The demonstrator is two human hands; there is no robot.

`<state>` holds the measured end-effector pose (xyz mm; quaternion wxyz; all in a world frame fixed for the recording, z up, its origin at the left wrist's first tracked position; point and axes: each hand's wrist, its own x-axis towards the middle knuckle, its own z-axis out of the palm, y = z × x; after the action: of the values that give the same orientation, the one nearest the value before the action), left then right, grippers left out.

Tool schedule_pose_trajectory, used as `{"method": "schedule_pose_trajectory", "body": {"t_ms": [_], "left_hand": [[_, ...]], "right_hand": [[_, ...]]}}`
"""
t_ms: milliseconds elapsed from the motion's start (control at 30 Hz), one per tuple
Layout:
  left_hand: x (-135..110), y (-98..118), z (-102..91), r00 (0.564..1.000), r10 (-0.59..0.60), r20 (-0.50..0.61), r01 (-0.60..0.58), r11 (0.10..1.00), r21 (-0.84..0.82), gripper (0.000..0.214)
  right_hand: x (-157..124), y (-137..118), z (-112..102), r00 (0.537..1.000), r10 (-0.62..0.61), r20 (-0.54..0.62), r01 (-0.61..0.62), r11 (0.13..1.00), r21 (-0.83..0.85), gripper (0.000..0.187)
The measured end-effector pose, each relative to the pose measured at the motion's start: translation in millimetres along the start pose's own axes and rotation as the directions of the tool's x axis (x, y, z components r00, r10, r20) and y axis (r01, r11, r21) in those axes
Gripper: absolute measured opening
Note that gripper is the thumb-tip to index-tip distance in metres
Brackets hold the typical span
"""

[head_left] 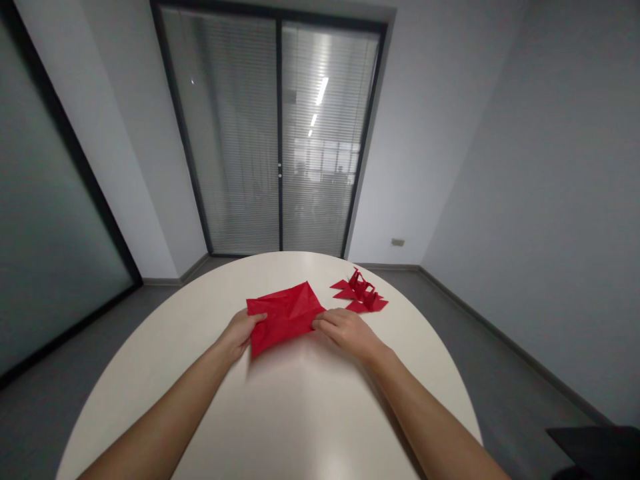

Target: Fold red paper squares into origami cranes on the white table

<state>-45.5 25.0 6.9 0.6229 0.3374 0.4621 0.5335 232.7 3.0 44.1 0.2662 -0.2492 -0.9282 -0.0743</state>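
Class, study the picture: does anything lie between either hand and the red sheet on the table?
Nothing visible does. The left hand grips the sheet at its left edge, the right hand at its right corner. The folded red pieces lie apart on the table, beyond the right hand.

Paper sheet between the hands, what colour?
Red, plain; the paper sheet shows best in the head view.

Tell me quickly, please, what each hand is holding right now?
Left hand: closed on the left edge of the red paper sheet.
Right hand: closed on the same sheet's right corner.
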Motion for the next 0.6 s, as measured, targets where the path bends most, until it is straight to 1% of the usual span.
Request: {"method": "schedule_pose_trajectory", "body": {"t_ms": [67,100,133,167,200,233,267,300,367,400,433,500,567,600], "left_hand": [[5.4,1.0,-9.1,0.998,-0.010,0.058,0.006,0.997,0.071,0.028],[8.1,1.5,-13.6,0.998,0.034,0.062,-0.044,0.987,0.157,0.029],[10.8,2.1,-17.8,0.993,0.115,0.006,-0.112,0.953,0.281,0.028],[13.2,2.8,-21.5,0.973,0.217,-0.077,-0.162,0.884,0.438,0.028],[15.2,3.5,-24.4,0.944,0.311,-0.109,-0.201,0.806,0.557,0.030],[16.6,4.3,-26.6,0.926,0.355,-0.128,-0.205,0.758,0.619,0.035],[17.5,5.0,-28.0,0.912,0.390,-0.127,-0.191,0.678,0.710,0.039],[17.7,5.4,-28.8,0.910,0.401,-0.105,-0.165,0.584,0.795,0.042],[16.6,5.9,-29.0,0.927,0.373,-0.047,-0.102,0.368,0.924,0.044],[15.3,5.9,-28.8,0.937,0.347,-0.022,-0.079,0.272,0.959,0.044],[13.6,6.1,-28.5,0.947,0.322,-0.005,-0.067,0.212,0.975,0.043],[9.2,7.1,-27.5,0.955,0.297,0.001,-0.043,0.132,0.990,0.046],[3.5,10.2,-24.6,0.943,0.334,-0.006,-0.010,0.047,0.999,0.055],[0.1,12.4,-22.0,0.922,0.387,-0.006,0.008,-0.005,1.000,0.061]], "right_hand": [[-1.0,-1.8,5.3,1.000,-0.023,0.018,0.023,1.000,-0.005,0.029],[-1.2,-3.2,8.4,0.999,-0.038,0.034,0.038,0.999,-0.002,0.029],[-1.0,-5.0,11.6,0.997,-0.051,0.053,0.050,0.999,0.006,0.029],[-0.3,-7.1,14.8,0.995,-0.065,0.075,0.063,0.998,0.019,0.030],[0.7,-9.5,17.6,0.992,-0.079,0.100,0.076,0.996,0.037,0.031],[2.0,-11.8,19.9,0.988,-0.089,0.130,0.083,0.995,0.053,0.032],[3.4,-14.0,21.7,0.982,-0.093,0.162,0.083,0.994,0.066,0.034],[4.6,-15.7,23.0,0.977,-0.087,0.194,0.074,0.994,0.075,0.037],[5.7,-17.2,24.2,0.968,-0.046,0.246,0.026,0.996,0.084,0.041],[5.3,-16.7,24.5,0.964,-0.017,0.266,-0.007,0.996,0.090,0.043],[4.4,-15.5,24.8,0.959,0.007,0.283,-0.037,0.994,0.102,0.043],[1.3,-11.6,25.7,0.951,0.029,0.309,-0.078,0.986,0.145,0.041],[-1.7,-8.0,27.0,0.945,0.027,0.326,-0.095,0.976,0.195,0.041],[-2.6,-7.0,27.6,0.943,0.025,0.333,-0.100,0.973,0.210,0.041]]}}
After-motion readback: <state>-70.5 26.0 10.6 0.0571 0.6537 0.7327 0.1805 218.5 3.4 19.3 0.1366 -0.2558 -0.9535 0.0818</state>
